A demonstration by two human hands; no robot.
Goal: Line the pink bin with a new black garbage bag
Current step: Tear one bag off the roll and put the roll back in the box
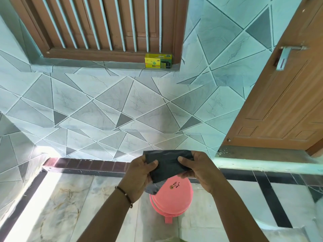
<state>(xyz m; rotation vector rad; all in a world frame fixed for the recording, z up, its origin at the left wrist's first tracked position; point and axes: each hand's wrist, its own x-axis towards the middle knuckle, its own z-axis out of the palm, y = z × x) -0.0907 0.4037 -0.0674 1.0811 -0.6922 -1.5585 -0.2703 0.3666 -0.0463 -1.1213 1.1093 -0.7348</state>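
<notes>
Left hand [139,173]: forearm raised, thumb on top, fingers curled, pinching. Right hand [197,170]: forearm raised, likewise pinching, thumb forward.

Lid [172,194] covers pink bin [167,211]; floor [73,206] around bin open.

Bag [167,165] held between left hand [139,173] at 9 o'clock and right hand [197,172] at 3 o'clock, directly above bin [172,199] on floor [70,206]. Box [158,60] on sill [97,64], 12 o'clock. Door [283,102] at 2 o'clock.
</notes>
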